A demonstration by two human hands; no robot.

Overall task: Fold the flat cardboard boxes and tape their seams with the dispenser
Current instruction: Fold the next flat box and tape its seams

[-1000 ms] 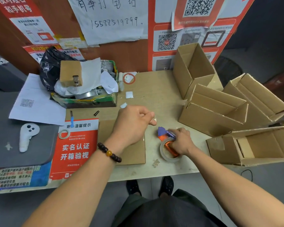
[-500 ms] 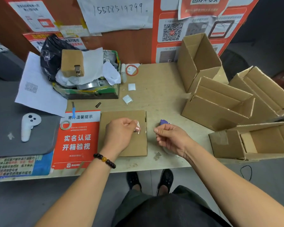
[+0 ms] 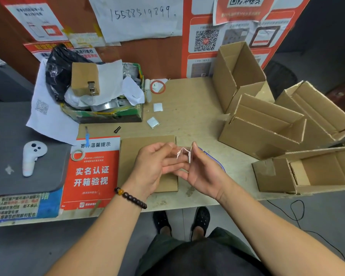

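beige table (image 3: pixel 195 108) against a brown poster-covered wall (image 3: pixel 159 54).

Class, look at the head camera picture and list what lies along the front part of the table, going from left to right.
White controller → small tape ring → red notice → flat cardboard → left hand → scrap of clear tape → right hand → open box lying on its side.

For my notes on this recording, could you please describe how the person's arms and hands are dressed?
Both forearms are bare, with no sleeves or gloves in view. The left hand has a bracelet of dark round beads with one amber bead at the wrist. The right hand wears nothing visible.
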